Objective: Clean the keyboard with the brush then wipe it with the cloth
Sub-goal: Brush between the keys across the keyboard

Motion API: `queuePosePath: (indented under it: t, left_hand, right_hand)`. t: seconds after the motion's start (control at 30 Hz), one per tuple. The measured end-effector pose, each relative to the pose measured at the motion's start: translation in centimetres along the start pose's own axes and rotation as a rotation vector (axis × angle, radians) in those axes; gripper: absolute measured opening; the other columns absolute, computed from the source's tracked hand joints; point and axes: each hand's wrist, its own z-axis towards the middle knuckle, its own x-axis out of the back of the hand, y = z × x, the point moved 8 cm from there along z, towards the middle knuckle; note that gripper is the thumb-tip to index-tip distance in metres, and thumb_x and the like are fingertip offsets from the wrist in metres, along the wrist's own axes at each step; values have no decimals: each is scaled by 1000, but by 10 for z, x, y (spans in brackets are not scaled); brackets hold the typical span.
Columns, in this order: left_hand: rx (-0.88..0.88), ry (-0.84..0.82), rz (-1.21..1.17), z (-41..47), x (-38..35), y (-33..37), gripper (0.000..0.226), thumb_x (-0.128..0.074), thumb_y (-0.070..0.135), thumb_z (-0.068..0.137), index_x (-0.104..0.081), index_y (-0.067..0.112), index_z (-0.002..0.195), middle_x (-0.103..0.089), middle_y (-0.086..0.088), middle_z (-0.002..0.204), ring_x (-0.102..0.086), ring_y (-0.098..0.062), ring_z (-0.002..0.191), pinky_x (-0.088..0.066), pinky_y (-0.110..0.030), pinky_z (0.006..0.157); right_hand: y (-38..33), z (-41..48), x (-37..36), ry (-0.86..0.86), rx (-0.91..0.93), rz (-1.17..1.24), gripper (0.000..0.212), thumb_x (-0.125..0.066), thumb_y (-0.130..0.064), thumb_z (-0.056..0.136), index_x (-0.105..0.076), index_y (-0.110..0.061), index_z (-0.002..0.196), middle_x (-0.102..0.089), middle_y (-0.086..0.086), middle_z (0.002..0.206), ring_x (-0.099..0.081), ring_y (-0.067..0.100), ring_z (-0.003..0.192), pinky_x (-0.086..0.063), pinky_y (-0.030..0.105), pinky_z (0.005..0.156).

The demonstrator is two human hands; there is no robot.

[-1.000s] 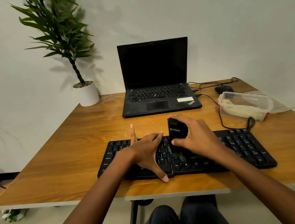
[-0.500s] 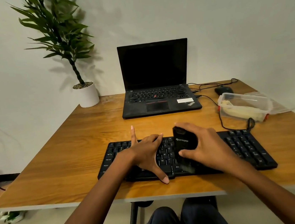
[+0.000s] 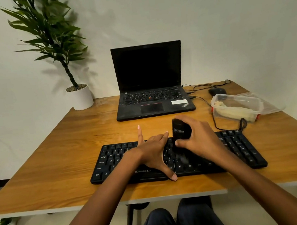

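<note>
A black keyboard (image 3: 112,159) lies near the front edge of the wooden table (image 3: 55,151). My left hand (image 3: 154,149) rests flat on the keyboard's middle, fingers spread, thumb over the front edge. My right hand (image 3: 201,139) grips a black brush (image 3: 180,130) by its handle, just right of the left hand. The brush's bristles are blurred against the keys near the keyboard's middle. A pale cloth (image 3: 232,112) lies inside a clear plastic box (image 3: 236,101) at the right.
An open black laptop (image 3: 150,86) stands behind the keyboard. A black mouse (image 3: 217,91) and cables lie at the back right, beside the box and its lid (image 3: 270,106). A potted plant (image 3: 79,97) stands at the back left corner.
My right hand swept the brush toward the front of the keyboard and then back up toward its rear. The left hand stayed put on the keys.
</note>
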Motion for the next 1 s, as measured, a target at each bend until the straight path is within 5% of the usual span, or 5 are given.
queuePosePath:
  t: [0.13, 0.4, 0.57, 0.87, 1.0]
  left_hand:
    - [-19, 9, -9, 3, -3, -1, 135, -68, 73, 60, 14, 15, 150, -2, -3, 160, 4, -19, 147, 40, -63, 86]
    - [1, 5, 23, 1, -1, -2, 132, -65, 74, 63, 14, 13, 149, 3, -4, 160, 7, -19, 147, 39, -62, 87]
    - [-11, 0, 14, 3, -2, -4, 133, -67, 73, 62, 16, 17, 149, 1, -3, 160, 5, -20, 147, 38, -64, 89]
    - [-70, -7, -10, 18, 7, 36, 133, -68, 70, 65, 26, 22, 145, -1, -4, 160, 5, -22, 147, 33, -68, 92]
    - [-70, 34, 31, 18, 9, 32, 132, -67, 72, 64, 20, 19, 148, -5, -5, 160, -1, -23, 147, 31, -68, 94]
  right_hand:
    - [2, -14, 2, -198, -28, 88, 71, -80, -16, 68, -48, -30, 130, -57, -5, 115, -53, 10, 99, -48, 18, 71]
    - [2, 6, 1, 138, 61, 74, 78, -74, -16, 76, -34, -33, 141, -59, 5, 126, -59, 20, 110, -55, 33, 83]
    - [2, -43, 10, -107, 70, 136, 75, -77, -17, 73, -37, -49, 128, -49, -20, 114, -48, -6, 99, -43, 5, 75]
    - [36, 38, 27, 199, -6, 4, 77, -77, -16, 72, -39, -29, 138, -58, 4, 127, -55, 24, 116, -41, 52, 101]
    - [27, 1, 30, 131, 4, 14, 76, -76, -15, 73, -40, -30, 138, -56, 4, 128, -55, 20, 113, -48, 30, 89]
